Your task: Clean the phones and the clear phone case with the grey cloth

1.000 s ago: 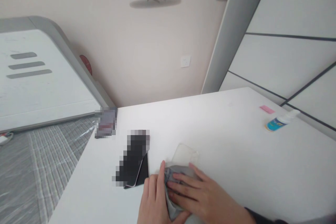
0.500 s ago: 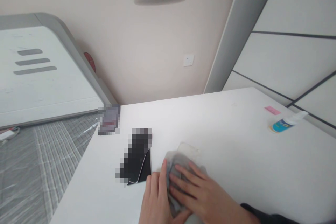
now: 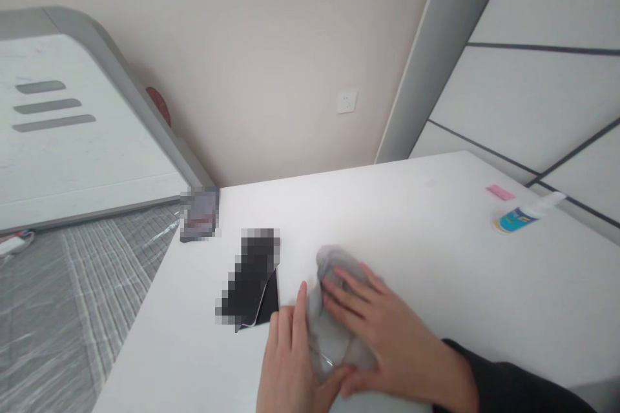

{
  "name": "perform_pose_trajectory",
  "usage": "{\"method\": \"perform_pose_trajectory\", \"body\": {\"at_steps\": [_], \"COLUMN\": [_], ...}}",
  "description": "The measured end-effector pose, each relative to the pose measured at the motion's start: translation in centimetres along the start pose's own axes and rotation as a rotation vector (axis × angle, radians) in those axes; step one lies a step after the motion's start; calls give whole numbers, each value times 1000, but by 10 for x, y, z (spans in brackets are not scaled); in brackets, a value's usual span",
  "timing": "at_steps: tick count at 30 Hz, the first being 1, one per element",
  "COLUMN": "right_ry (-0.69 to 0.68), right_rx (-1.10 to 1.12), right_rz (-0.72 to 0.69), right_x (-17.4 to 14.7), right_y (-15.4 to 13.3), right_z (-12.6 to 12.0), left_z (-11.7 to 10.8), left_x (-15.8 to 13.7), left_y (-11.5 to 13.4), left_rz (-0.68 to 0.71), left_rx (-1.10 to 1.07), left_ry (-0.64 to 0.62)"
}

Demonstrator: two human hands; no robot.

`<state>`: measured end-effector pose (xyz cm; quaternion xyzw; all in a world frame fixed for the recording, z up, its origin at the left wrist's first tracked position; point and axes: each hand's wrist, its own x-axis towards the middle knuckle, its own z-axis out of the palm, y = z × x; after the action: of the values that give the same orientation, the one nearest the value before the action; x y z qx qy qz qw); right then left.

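Observation:
My right hand (image 3: 382, 322) presses a crumpled grey cloth (image 3: 334, 329) onto the white table, its fingers spread over the cloth's top. Beside it on the left, my left hand (image 3: 293, 361) rests with fingers stretched and thumb out toward the cloth's near edge. A thin shiny line shows near the left thumb; what it belongs to, I cannot make out. Left of the hands lies a dark flat object (image 3: 264, 303), mostly blurred out, with a pale thin edge across it.
On the right of the white table (image 3: 411, 219) a small spray bottle (image 3: 520, 216) with a blue label lies near a pink slip (image 3: 500, 192). A blurred-out item (image 3: 199, 214) sits at the far left corner. A plastic-covered bed (image 3: 87, 297) stands left; cabinet panels rise at right.
My right hand has pushed the upper part of the cloth away from me. The pale patch beyond the cloth is now covered. My left hand stays nearly in place.

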<state>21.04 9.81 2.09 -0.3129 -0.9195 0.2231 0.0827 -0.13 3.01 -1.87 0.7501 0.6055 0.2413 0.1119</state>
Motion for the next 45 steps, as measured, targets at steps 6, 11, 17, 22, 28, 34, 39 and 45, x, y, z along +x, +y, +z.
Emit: {"method": "perform_pose_trajectory", "body": {"at_steps": [6,11,17,22,28,34,39,45], "right_ry": [38,-37,4,33,36,67,147,76], "right_rx": [-37,37,-8,-66,-93,-105,-142,-116], "right_rz": [31,-143,-154,-22,-39,-161,-225,-110], "right_x": [-2,-3,-5,-3,-2,-9,-13,-15], "right_y": [3,3,6,4,2,10,13,14], "right_z": [0,0,2,0,4,0,-2,-12], "left_z": [-3,1,1,2,1,8,9,9], "left_x": [-1,-1,0,-1,-1,-2,-2,-2], "left_y": [0,-5,-6,-4,-3,-5,-9,-10], "left_rz": [-32,-11,-7,-23,-26,28,4,-8], "left_rx": [-23,-18,-22,-18,5,36,43,29], "left_ry": [-32,-20,-54,-34,-41,-2,-41,-49]}}
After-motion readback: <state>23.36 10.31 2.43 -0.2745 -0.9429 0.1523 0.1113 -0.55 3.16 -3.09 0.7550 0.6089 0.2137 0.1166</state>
